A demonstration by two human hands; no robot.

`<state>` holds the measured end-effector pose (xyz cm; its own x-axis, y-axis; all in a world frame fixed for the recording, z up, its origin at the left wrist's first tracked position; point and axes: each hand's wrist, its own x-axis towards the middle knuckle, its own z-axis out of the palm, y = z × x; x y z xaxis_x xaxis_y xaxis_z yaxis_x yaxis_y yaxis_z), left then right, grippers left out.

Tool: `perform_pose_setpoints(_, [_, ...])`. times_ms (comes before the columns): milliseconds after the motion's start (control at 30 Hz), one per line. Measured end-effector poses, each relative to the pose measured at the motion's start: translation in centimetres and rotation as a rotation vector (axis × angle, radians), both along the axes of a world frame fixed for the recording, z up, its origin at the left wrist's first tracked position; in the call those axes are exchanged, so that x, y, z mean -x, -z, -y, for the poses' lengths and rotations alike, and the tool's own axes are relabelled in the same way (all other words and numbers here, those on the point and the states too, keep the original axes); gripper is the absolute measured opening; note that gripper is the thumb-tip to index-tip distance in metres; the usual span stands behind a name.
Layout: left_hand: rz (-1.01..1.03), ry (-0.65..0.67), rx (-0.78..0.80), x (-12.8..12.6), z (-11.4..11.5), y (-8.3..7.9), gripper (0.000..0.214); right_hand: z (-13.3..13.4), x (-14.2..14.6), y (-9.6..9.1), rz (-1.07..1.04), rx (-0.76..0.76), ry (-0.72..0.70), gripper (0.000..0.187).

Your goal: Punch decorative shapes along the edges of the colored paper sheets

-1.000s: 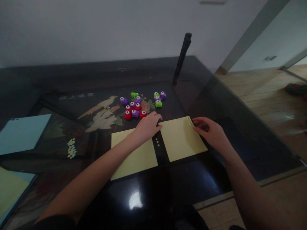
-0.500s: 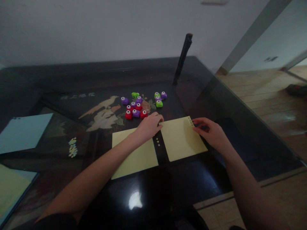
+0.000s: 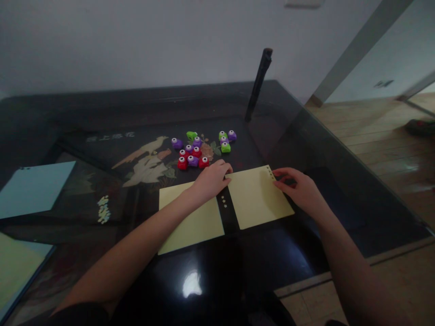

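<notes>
A yellow sheet of paper [image 3: 258, 197] lies on the dark table, with a short row of punched holes near its top right corner. At its top left corner, my left hand [image 3: 213, 178] is closed with thumb and fingertips on the paper. The thumb and index finger of my right hand [image 3: 299, 186] pinch the right edge just below the holes. Under my left forearm lies a second yellow sheet [image 3: 197, 219], partly covered. Between the two sheets are three small star-like paper cutouts [image 3: 224, 201]. Several red, purple and green craft punches [image 3: 192, 161] stand beyond my left hand.
A small pile of paper cutouts [image 3: 103, 209] lies to the left. Farther left are a light blue sheet [image 3: 37, 188] and, nearer, more yellow and blue paper [image 3: 20, 267]. A black upright post [image 3: 258, 86] rises at the back of the glossy table [image 3: 142, 106], by the wall.
</notes>
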<state>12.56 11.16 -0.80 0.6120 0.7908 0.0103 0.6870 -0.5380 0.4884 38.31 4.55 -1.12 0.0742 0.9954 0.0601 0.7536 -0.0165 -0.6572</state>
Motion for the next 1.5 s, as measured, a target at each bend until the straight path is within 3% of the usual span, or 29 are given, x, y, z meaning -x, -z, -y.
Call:
perform_pose_setpoints(1100, [-0.011,0.003,-0.059,-0.2,0.2,0.5,0.015,-0.1,-0.4,0.2,0.045,0.002,-0.024,0.027])
perform_pose_setpoints(1200, [-0.010,-0.005,-0.076,-0.1,0.2,-0.3,0.016,-0.2,-0.5,0.4,0.056,-0.034,-0.032,0.026])
perform_pose_setpoints(1333, [0.023,-0.043,-0.143,1.2,0.4,-2.8,0.018,-0.4,-0.7,0.6,0.021,-0.109,-0.047,0.022])
perform_pose_setpoints(1433, [0.074,-0.072,-0.192,3.9,0.8,-4.2,0.018,-0.5,-0.8,0.6,-0.013,-0.131,-0.028,0.021])
perform_pose_setpoints(1500, [0.055,-0.117,-0.181,6.5,1.4,-4.3,0.018,-0.5,-0.8,0.3,-0.032,-0.131,-0.007,0.020])
